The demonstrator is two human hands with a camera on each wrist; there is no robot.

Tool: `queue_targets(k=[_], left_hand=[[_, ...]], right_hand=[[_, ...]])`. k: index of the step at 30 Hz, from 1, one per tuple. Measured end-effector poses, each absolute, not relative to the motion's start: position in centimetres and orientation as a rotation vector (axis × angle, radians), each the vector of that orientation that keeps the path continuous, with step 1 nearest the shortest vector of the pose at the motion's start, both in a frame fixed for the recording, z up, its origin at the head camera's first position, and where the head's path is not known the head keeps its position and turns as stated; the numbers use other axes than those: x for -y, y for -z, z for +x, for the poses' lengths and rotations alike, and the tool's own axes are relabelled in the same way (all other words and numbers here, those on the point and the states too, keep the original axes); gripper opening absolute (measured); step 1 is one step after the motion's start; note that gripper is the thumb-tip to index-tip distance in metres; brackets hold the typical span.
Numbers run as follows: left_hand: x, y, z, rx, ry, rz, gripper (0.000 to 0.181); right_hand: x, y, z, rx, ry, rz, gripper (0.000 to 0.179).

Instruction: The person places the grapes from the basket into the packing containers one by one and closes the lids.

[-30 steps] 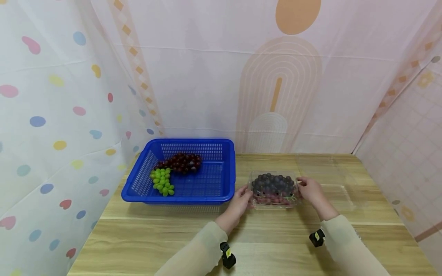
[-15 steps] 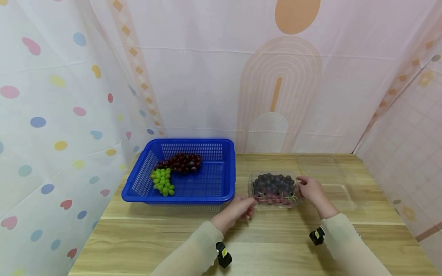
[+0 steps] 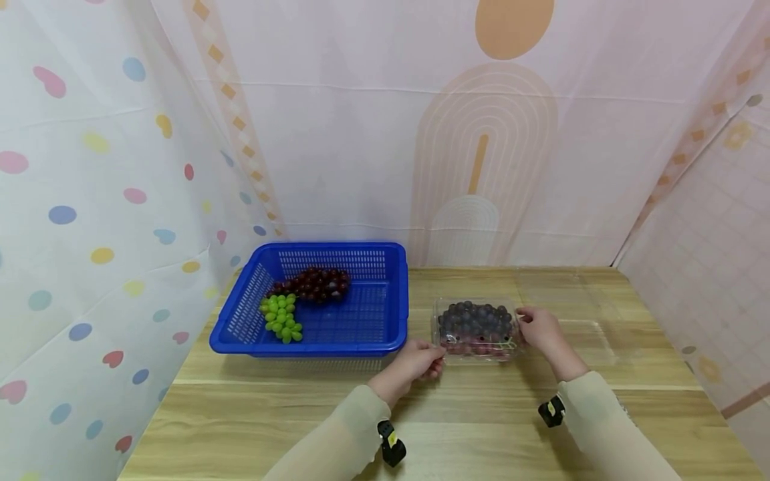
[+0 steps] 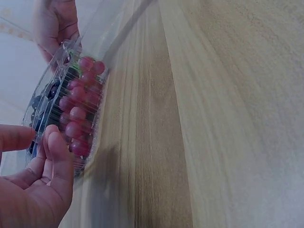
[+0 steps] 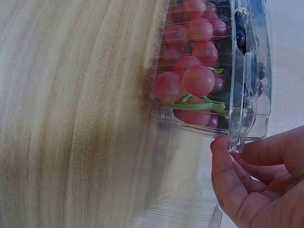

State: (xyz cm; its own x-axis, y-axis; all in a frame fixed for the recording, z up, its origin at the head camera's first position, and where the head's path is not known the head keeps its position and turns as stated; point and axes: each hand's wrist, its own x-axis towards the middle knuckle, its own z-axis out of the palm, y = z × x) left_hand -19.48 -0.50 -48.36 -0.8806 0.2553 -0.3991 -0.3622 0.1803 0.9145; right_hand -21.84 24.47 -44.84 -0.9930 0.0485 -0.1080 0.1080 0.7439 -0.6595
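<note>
A clear plastic clamshell box (image 3: 476,357) on the table holds dark grapes (image 3: 475,319) on top and pinkish-red grapes (image 4: 77,114) beneath, with a green stem (image 5: 197,107) at one end. Its lid lies over the fruit. My left hand (image 3: 416,361) pinches the box's front left rim between thumb and fingertips. At the opposite end, my right hand (image 3: 539,329) pinches the rim's corner with thumb and forefinger, seen close in the right wrist view.
Left of the box stands a blue plastic basket (image 3: 367,349) with dark red grapes (image 3: 319,284) and green grapes (image 3: 281,316) inside. Another clear plastic container (image 3: 586,334) lies at the right, behind my right hand. A patterned curtain (image 3: 337,147) backs the wooden table (image 3: 475,427).
My left hand has shifted from the box's left side to its front left rim, turning as it came round. The right hand stays at the right end.
</note>
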Motion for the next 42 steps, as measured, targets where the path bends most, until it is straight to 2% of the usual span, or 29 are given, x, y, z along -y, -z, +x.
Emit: queue_targets(k=[18,27,30,34,38,42], left_hand=[[0.6,48.2,-19.1,-2.039,-1.778,-0.094,0.020],[1.7,47.0,-18.1,-2.038,-1.551,-0.030,0.037],[2.8,45.6,-17.5,-2.051,-1.326,0.093,0.035],[4.7,43.3,-17.3,-1.975,-1.139,0.446,0.032],[7.0,41.1,-18.0,-1.962,-1.138,0.762,0.034],[9.7,39.1,-18.9,-2.158,-1.255,0.852,0.036]], right_hand=[[-24.5,44.8,-21.7,-2.841,1.031,0.137,0.036],[-24.5,44.8,-21.6,-2.832,1.047,0.158,0.037],[-24.5,44.7,-21.6,-2.848,1.033,0.145,0.036],[-24.4,44.5,-21.5,-2.853,1.012,0.127,0.037],[-24.4,44.3,-21.5,-2.844,1.007,0.122,0.038],[-24.4,44.3,-21.5,-2.840,1.020,0.110,0.038]])
